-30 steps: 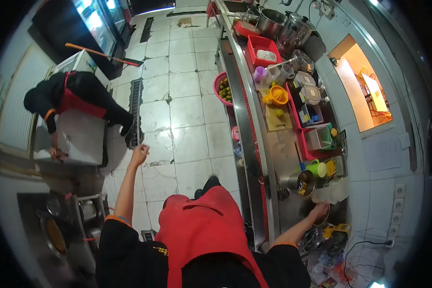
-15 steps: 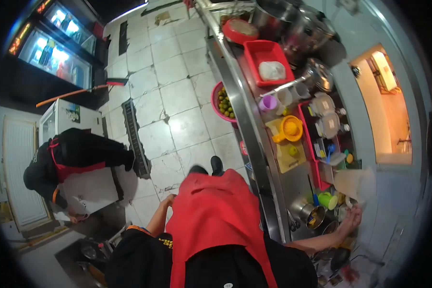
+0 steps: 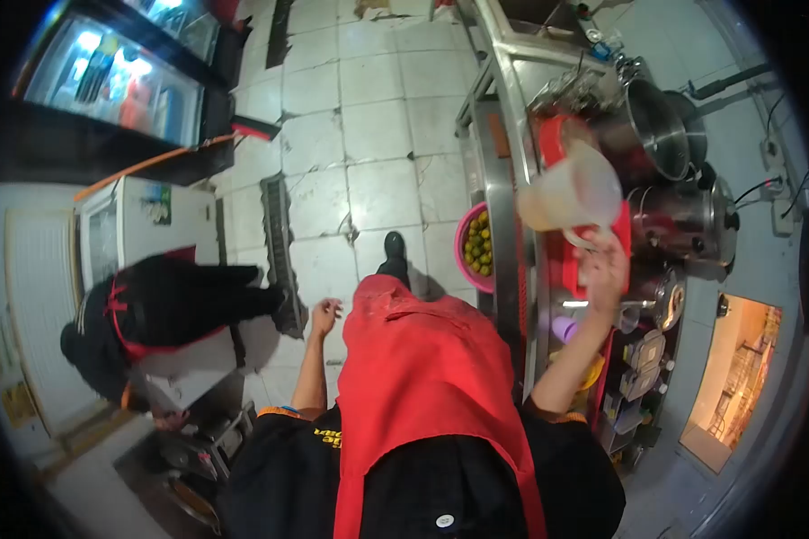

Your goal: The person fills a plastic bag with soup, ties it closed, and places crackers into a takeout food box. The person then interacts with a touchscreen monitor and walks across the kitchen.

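Note:
A translucent pitcher (image 3: 573, 190) is gripped by its handle in my right hand (image 3: 605, 260), held above the counter's far part and blurred by motion. Below it are a red tray (image 3: 622, 225) and a round red-rimmed container (image 3: 557, 135), both partly hidden. My left hand (image 3: 326, 314) hangs over the floor beside my red apron, holding nothing, its fingers loosely apart. Near my right forearm, a purple cup (image 3: 564, 329) and a yellow juicer (image 3: 593, 370) stand on the counter.
Large metal pots (image 3: 645, 135) stand at the back right. A pink basket of green fruit (image 3: 476, 246) sits beside the counter. A bent-over co-worker (image 3: 180, 296) is at the white freezer (image 3: 139, 220) on the left. A floor grate (image 3: 279, 242) lies between us.
My right hand has carried the pitcher from the near end of the counter to its far part. The view has shifted forward along the counter. My left hand shows more fully.

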Tool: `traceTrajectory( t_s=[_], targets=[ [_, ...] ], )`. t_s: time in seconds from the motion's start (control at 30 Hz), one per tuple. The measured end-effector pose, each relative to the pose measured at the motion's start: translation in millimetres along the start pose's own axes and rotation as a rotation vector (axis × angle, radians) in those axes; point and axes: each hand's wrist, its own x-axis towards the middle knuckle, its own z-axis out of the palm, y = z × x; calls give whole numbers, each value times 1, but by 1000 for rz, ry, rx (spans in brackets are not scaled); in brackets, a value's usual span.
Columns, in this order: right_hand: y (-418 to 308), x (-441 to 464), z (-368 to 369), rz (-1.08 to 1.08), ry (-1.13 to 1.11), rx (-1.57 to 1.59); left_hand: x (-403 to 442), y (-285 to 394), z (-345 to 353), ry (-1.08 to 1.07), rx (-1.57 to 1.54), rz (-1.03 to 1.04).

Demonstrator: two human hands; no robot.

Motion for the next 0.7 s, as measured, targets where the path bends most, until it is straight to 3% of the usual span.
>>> traceTrajectory(
  t_s=[0.03, 0.2, 0.37, 0.43, 0.47, 0.57, 0.6, 0.63, 0.67, 0.7],
  targets=[
    [8, 30, 25, -42, -65, 9, 46, 20, -4, 31, -119, 68],
    [44, 153, 117, -158, -128, 142, 230, 193, -29, 9, 125, 376],
    [41, 264, 185, -253, -78, 280, 366, 327, -42, -48, 136, 457],
    [51, 312, 178, -223, -94, 201, 400, 336, -41, 24, -107, 325],
    [47, 336, 181, -149, -35, 233, 407, 340, -40, 80, -25, 278],
    [49, 422, 175, -54, 85, 264, 437, 258, -48, 75, 59, 192],
    [52, 451, 166, 4, 87, 167, 437, 225, -51, 143, 397, 398],
    [55, 486, 156, 53, 87, 68, 438, 188, -49, 16, 575, 78],
    [60, 521, 147, 48, 96, 71, 421, 178, -45, -11, 568, 139],
    [69, 552, 137, 58, 109, -76, 396, 210, -37, -39, 560, 201]
  ],
)
